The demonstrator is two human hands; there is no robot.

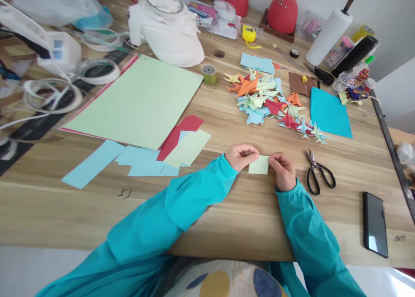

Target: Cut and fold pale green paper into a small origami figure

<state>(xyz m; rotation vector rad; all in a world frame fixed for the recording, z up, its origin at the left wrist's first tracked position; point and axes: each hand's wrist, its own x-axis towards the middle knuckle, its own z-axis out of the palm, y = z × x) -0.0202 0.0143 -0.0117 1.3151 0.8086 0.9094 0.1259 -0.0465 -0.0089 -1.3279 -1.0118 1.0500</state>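
Note:
A small pale green paper square (258, 165) is held just above the wooden table, near its front edge. My left hand (241, 156) pinches its upper left corner between thumb and fingers. At the upper right corner, my right hand (283, 170) grips it the same way. To the right lie black-handled scissors (317, 171), blades slightly apart. Beyond my hands is a pile of folded paper cranes (259, 96) in orange, red, blue and green. Left of my hands, cut strips of light green paper (189, 149), red paper (178, 137) and blue paper (147, 161) overlap.
A large light green sheet stack (139, 100) covers the left middle. A thread spool (209, 74) stands behind it. A turquoise sheet (329, 113) and a phone (375, 223) lie at the right. Toward the back are a white cap (171, 33), a tape measure (249, 34) and cables (52, 96).

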